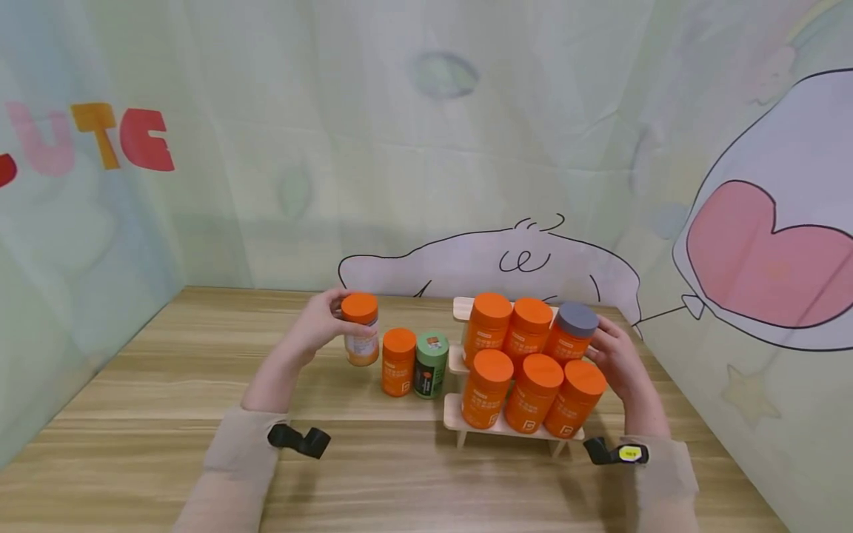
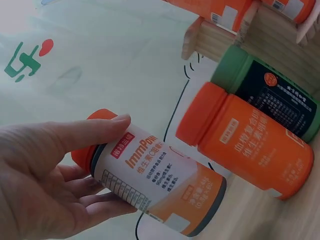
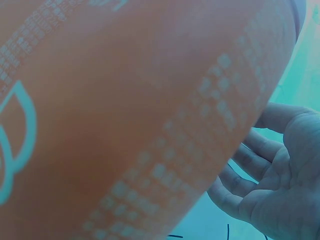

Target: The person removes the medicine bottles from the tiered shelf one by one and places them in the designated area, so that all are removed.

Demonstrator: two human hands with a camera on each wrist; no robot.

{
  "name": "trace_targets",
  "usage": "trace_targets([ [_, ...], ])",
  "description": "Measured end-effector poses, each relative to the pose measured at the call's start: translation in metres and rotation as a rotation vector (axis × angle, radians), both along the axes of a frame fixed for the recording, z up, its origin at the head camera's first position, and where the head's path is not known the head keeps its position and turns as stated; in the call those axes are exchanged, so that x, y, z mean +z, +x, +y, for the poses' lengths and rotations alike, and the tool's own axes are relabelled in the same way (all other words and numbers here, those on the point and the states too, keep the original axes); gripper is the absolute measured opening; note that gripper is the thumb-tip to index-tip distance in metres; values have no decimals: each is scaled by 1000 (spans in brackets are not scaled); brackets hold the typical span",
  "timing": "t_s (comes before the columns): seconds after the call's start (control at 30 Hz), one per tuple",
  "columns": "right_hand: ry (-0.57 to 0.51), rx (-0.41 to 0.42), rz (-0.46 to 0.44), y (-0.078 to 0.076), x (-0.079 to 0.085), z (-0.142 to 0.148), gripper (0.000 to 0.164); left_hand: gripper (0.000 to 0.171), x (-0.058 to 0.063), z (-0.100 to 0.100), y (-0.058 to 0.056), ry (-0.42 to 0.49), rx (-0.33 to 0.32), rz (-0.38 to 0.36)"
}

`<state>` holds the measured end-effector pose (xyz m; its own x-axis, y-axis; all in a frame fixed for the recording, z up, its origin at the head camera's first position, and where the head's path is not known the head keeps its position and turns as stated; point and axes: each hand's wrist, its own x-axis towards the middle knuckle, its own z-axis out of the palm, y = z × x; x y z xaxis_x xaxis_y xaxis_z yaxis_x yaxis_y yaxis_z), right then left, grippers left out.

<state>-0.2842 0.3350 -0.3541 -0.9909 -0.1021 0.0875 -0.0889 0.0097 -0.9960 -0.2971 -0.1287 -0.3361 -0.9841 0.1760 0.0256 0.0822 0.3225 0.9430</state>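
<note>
My left hand [image 1: 324,323] grips a white-and-orange supplement bottle [image 2: 162,175] with an orange cap, thumb across its upper part and fingers behind. Right of it stand an orange bottle [image 1: 398,364] and a green-capped dark bottle [image 1: 432,366], side by side. My right hand [image 1: 616,355] is at the right side of a grey-capped orange bottle [image 1: 570,337] on the stepped wooden rack [image 1: 455,418]. Its fingers [image 3: 250,155] are loosely bent; their tips are partly hidden behind a large orange surface in the right wrist view.
Two orange-capped bottles [image 1: 489,332] share the rack's middle step with the grey-capped one. Along the front step stand three more orange bottles [image 1: 533,392]. Behind them shows the end of the rack's top step [image 1: 463,308]. A printed curtain [image 1: 300,185] rises behind the wooden table [image 1: 373,474].
</note>
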Motion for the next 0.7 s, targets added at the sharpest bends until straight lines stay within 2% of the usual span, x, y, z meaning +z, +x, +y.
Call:
trace_targets([
  [0.17, 4, -2, 1, 0, 0, 1, 23, 78, -10, -1, -7, -33, -15, -35],
  [0.4, -1, 4, 16, -1, -1, -1, 25, 79, -21, 0, -10, -51, -27, -75],
  [0.7, -20, 4, 15, -1, -3, -1, 28, 73, -27, 4, -10, -117, -91, -87],
])
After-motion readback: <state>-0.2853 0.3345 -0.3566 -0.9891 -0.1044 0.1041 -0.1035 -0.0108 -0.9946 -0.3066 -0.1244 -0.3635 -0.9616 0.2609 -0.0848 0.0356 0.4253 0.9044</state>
